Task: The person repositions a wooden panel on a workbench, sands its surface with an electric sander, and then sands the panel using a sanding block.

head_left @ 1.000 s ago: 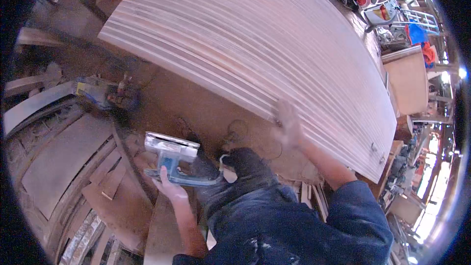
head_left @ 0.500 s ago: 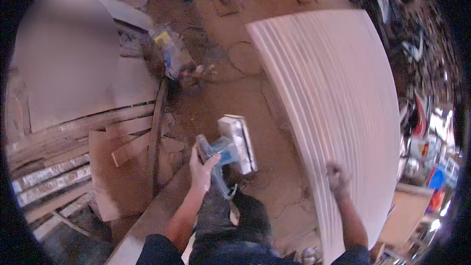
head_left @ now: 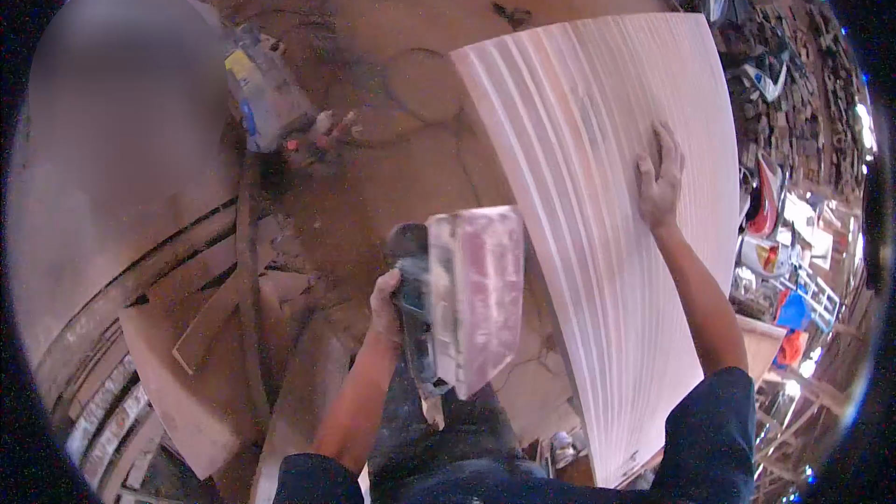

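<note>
Dusty floor, looped cable, wooden boards at left — blue item, orange item at right

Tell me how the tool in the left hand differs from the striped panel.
The tool is small enough for the left hand to hold; the panel is far larger. The tool has a dark body and a blotchy pinkish pad, while the panel is pale with long stripes. The tool is gripped; the panel has the open right hand on or just above it. Both show a flat face.

A pale striped panel lies near a tilted sander.
</note>
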`<state>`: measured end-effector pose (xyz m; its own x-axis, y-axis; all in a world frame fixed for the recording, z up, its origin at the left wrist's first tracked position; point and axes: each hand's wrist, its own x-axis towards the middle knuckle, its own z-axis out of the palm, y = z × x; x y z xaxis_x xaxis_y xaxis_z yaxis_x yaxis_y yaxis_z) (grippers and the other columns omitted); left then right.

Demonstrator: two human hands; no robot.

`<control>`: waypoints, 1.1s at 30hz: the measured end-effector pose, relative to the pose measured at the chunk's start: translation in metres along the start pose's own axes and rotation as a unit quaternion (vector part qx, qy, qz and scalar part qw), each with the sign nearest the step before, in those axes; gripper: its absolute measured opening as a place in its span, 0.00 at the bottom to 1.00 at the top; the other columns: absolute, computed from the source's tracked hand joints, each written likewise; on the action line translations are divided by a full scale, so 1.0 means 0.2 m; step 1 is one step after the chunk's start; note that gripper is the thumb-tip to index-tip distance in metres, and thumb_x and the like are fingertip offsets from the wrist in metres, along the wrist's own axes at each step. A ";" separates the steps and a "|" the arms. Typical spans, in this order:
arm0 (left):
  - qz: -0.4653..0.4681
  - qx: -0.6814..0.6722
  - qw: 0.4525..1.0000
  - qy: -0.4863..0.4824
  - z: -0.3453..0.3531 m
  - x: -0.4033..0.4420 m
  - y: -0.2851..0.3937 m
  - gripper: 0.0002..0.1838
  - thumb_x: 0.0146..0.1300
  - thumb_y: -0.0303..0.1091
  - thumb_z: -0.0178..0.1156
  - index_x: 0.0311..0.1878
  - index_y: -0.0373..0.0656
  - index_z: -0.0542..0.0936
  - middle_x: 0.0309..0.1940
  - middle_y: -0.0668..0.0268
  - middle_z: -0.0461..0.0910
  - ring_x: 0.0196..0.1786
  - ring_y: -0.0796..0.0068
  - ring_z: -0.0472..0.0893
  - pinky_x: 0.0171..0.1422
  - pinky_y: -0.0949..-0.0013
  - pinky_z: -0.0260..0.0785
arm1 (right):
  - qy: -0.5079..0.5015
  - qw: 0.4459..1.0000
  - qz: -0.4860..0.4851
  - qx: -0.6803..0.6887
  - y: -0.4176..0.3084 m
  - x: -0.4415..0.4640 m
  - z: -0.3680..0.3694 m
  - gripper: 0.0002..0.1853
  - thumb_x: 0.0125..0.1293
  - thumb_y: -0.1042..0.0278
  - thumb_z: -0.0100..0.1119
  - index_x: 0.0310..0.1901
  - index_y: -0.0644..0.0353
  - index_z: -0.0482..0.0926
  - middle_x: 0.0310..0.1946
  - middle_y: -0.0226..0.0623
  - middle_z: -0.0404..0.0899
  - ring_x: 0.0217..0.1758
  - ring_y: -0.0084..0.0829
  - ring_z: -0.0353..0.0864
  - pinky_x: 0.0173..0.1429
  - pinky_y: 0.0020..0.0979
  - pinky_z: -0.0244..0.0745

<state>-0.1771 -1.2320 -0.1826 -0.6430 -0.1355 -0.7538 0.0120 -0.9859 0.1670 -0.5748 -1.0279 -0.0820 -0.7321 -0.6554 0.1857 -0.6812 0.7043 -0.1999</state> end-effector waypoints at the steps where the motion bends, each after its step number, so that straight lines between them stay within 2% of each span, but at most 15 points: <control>1: 0.017 0.017 1.000 0.014 0.02 0.00 0.01 0.34 0.57 0.60 0.62 0.57 0.41 0.80 0.47 0.59 0.85 0.44 0.62 0.85 0.52 0.58 0.79 | 0.003 1.000 -0.006 0.011 -0.01 0.01 -0.01 0.30 0.74 0.55 0.52 0.71 0.64 0.67 0.74 0.50 0.64 0.77 0.49 0.59 0.81 0.45 0.49; 3: 0.046 0.022 0.997 0.052 0.07 0.01 0.02 0.35 0.57 0.63 0.61 0.57 0.43 0.81 0.49 0.59 0.85 0.47 0.60 0.85 0.54 0.56 0.79 | -0.002 1.000 0.000 0.005 -0.04 0.02 -0.03 0.30 0.73 0.55 0.52 0.71 0.64 0.67 0.74 0.50 0.64 0.77 0.49 0.59 0.81 0.45 0.49; 6: 0.052 -0.019 0.997 0.044 0.01 0.07 0.01 0.35 0.59 0.64 0.60 0.60 0.45 0.79 0.52 0.58 0.84 0.51 0.60 0.84 0.59 0.57 0.77 | -0.012 1.000 -0.001 -0.003 0.00 0.03 -0.03 0.30 0.72 0.57 0.52 0.71 0.64 0.67 0.74 0.50 0.64 0.77 0.49 0.59 0.81 0.45 0.49; 8: 0.092 -0.089 0.990 0.061 0.00 0.10 0.00 0.34 0.61 0.62 0.59 0.61 0.44 0.79 0.52 0.58 0.84 0.51 0.60 0.84 0.59 0.56 0.77 | -0.016 1.000 -0.006 -0.009 0.02 0.03 -0.02 0.30 0.72 0.58 0.52 0.72 0.64 0.66 0.74 0.50 0.64 0.78 0.50 0.58 0.81 0.45 0.49; 12: 0.102 -0.093 0.989 0.055 0.07 0.05 0.05 0.32 0.63 0.60 0.59 0.61 0.44 0.79 0.51 0.58 0.84 0.51 0.61 0.84 0.58 0.57 0.78 | -0.020 1.000 0.006 0.000 0.03 0.03 -0.03 0.30 0.72 0.58 0.51 0.72 0.64 0.66 0.74 0.51 0.64 0.78 0.50 0.58 0.81 0.46 0.49; 14: 0.113 -0.031 0.989 0.095 0.08 -0.01 0.04 0.35 0.61 0.59 0.61 0.64 0.43 0.76 0.50 0.60 0.84 0.51 0.63 0.84 0.56 0.58 0.79 | -0.033 0.999 0.003 -0.007 0.03 0.04 -0.04 0.31 0.72 0.58 0.51 0.72 0.65 0.66 0.74 0.51 0.64 0.78 0.50 0.58 0.81 0.46 0.49; 15: 0.123 -0.085 0.988 0.041 0.08 -0.01 0.01 0.40 0.58 0.54 0.67 0.69 0.42 0.71 0.49 0.61 0.82 0.50 0.63 0.84 0.57 0.60 0.79 | -0.025 1.000 0.002 -0.008 0.06 0.03 -0.02 0.31 0.72 0.57 0.51 0.72 0.65 0.66 0.74 0.51 0.64 0.78 0.50 0.57 0.81 0.46 0.49; 18: 0.137 -0.098 0.984 0.058 0.20 -0.06 -0.10 0.46 0.53 0.49 0.72 0.73 0.42 0.66 0.50 0.60 0.80 0.49 0.61 0.84 0.57 0.61 0.79 | -0.015 1.000 -0.011 0.013 0.10 0.04 -0.01 0.31 0.73 0.56 0.51 0.72 0.65 0.65 0.74 0.51 0.64 0.78 0.50 0.57 0.81 0.47 0.49; 19: 0.166 -0.090 0.977 0.102 0.25 -0.10 -0.13 0.50 0.50 0.43 0.76 0.76 0.42 0.63 0.55 0.59 0.78 0.52 0.62 0.83 0.60 0.63 0.77 | -0.008 0.999 0.001 0.034 0.11 0.04 0.00 0.31 0.73 0.54 0.52 0.72 0.64 0.66 0.73 0.51 0.64 0.78 0.50 0.57 0.80 0.47 0.51; 20: 0.173 -0.106 0.974 0.100 0.31 -0.12 -0.15 0.50 0.50 0.43 0.76 0.76 0.42 0.63 0.55 0.59 0.78 0.52 0.62 0.83 0.60 0.63 0.77 | -0.009 0.999 -0.017 0.030 0.13 0.05 0.00 0.31 0.73 0.54 0.52 0.72 0.64 0.66 0.73 0.51 0.64 0.78 0.50 0.57 0.80 0.47 0.51; 23: 0.304 0.042 0.945 0.111 0.38 -0.12 -0.27 0.57 0.50 0.42 0.79 0.80 0.39 0.57 0.68 0.58 0.71 0.63 0.67 0.76 0.71 0.65 0.65 | -0.010 1.000 -0.020 0.011 0.14 0.08 0.01 0.33 0.75 0.50 0.50 0.72 0.67 0.66 0.73 0.52 0.63 0.78 0.50 0.56 0.81 0.47 0.50; 27: 0.318 0.060 0.939 0.120 0.38 -0.15 -0.37 0.56 0.50 0.42 0.79 0.79 0.37 0.58 0.68 0.57 0.71 0.66 0.67 0.74 0.73 0.65 0.63 | -0.015 0.999 -0.027 0.014 0.16 0.11 0.04 0.34 0.75 0.48 0.49 0.71 0.68 0.65 0.73 0.54 0.63 0.78 0.51 0.56 0.81 0.47 0.48; 30: 0.292 0.117 0.942 0.119 0.40 -0.18 -0.38 0.55 0.51 0.40 0.79 0.78 0.36 0.59 0.67 0.56 0.73 0.67 0.68 0.74 0.74 0.65 0.62 | -0.018 0.998 -0.053 0.016 0.19 0.12 0.06 0.35 0.75 0.46 0.47 0.71 0.70 0.65 0.73 0.55 0.62 0.78 0.52 0.55 0.81 0.47 0.47; 32: 0.246 0.240 0.932 0.120 0.43 -0.23 -0.34 0.54 0.51 0.39 0.78 0.78 0.35 0.60 0.66 0.55 0.75 0.68 0.68 0.73 0.75 0.64 0.60 | -0.016 0.999 -0.040 0.015 0.24 0.11 0.06 0.36 0.75 0.45 0.46 0.71 0.71 0.64 0.74 0.56 0.61 0.78 0.53 0.55 0.80 0.48 0.47; 33: 0.267 0.214 0.933 0.114 0.40 -0.18 -0.38 0.53 0.51 0.38 0.78 0.77 0.35 0.60 0.67 0.54 0.74 0.69 0.68 0.72 0.76 0.63 0.59 | -0.016 0.999 -0.046 0.012 0.20 0.12 0.04 0.36 0.75 0.45 0.46 0.71 0.71 0.64 0.74 0.56 0.61 0.78 0.53 0.55 0.80 0.48 0.47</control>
<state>-0.2157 -1.1449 -0.1164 -0.4532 -0.6619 -0.5971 -0.0541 -0.6482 0.7596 -0.6195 -1.0173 -0.0943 -0.6664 -0.7252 0.1735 -0.7445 0.6346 -0.2073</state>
